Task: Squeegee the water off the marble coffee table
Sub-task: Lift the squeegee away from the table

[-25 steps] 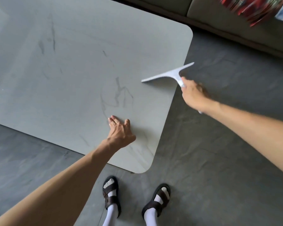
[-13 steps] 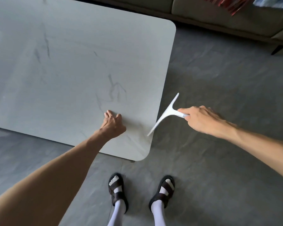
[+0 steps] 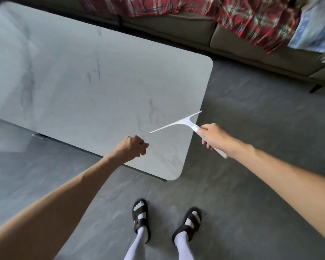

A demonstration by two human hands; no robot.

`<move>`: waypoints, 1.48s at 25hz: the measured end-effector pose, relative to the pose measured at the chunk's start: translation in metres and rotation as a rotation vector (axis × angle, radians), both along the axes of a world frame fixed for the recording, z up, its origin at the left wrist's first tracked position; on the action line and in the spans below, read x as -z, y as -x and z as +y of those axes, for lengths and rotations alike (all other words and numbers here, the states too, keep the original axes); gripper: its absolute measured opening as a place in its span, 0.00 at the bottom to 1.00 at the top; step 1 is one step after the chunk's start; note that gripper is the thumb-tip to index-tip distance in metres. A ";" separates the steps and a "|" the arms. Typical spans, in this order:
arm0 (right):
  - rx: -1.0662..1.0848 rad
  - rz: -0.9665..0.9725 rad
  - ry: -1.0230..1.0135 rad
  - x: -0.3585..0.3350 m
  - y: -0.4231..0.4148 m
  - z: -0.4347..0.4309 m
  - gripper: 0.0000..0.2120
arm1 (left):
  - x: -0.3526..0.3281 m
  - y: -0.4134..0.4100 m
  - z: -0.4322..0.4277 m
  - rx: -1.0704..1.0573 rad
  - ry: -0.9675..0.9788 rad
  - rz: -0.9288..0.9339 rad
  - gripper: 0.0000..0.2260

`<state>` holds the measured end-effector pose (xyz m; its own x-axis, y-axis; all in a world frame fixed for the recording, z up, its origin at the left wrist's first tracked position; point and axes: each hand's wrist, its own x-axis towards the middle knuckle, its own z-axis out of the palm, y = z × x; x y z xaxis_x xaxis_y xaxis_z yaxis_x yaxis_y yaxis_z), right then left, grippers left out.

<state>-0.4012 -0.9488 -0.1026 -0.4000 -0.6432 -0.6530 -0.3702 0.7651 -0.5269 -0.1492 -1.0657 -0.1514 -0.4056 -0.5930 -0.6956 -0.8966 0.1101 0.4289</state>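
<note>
Centrally, a white plastic T-shaped squeegee point(image 3: 186, 122) is held over the near right part of a pale grey marble table point(image 3: 79, 77) with rounded corners and faint dark veining. Its long thin blade runs slantwise, the left tip lying over the tabletop and the right tip reaching the table's right edge. Whether the blade touches the marble cannot be told. The right hand point(image 3: 215, 136) grips the squeegee's handle, fingers wrapped round it, with the handle's tail projecting beneath the wrist; this hand lies just beyond the table's right edge, above the floor. The left hand point(image 3: 132, 148) is a closed fist holding nothing, positioned over the near margin of the tabletop, just left of the blade's left tip and apart from it. Whether it rests on the surface cannot be told. Both forearms are bare and extend from the lower corners of the view.

Below the table's near corner, two feet in dark brown strapped sandals point(image 3: 141, 220) and white socks stand on a dark grey mottled floor point(image 3: 251, 184). Beyond the table's far side runs an olive-brown upholstered sofa point(image 3: 176, 25), on which lie a red plaid cloth point(image 3: 251, 17) and, further right, a light blue cloth point(image 3: 315, 29).
</note>
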 end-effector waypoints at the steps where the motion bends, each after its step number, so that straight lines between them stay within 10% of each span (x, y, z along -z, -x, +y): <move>1: 0.108 -0.132 -0.008 -0.017 -0.014 -0.011 0.12 | -0.018 -0.003 -0.004 -0.037 -0.043 0.065 0.14; 7: 0.193 -0.737 0.028 -0.140 -0.102 -0.069 0.08 | -0.160 -0.052 -0.030 -0.226 -0.180 0.283 0.08; 21: -0.377 -0.840 0.060 -0.261 -0.211 -0.084 0.04 | -0.341 -0.123 0.119 -0.940 -0.017 0.584 0.07; 37: -1.300 -0.660 -0.300 -0.248 -0.441 0.400 0.05 | -0.319 -0.225 0.692 -1.652 0.179 0.237 0.06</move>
<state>0.0397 -0.5486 0.1450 0.7479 -0.1213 -0.6527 -0.6252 0.2018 -0.7539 0.0756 -0.3737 0.1672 0.6116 -0.5206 -0.5957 -0.0142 -0.7601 0.6497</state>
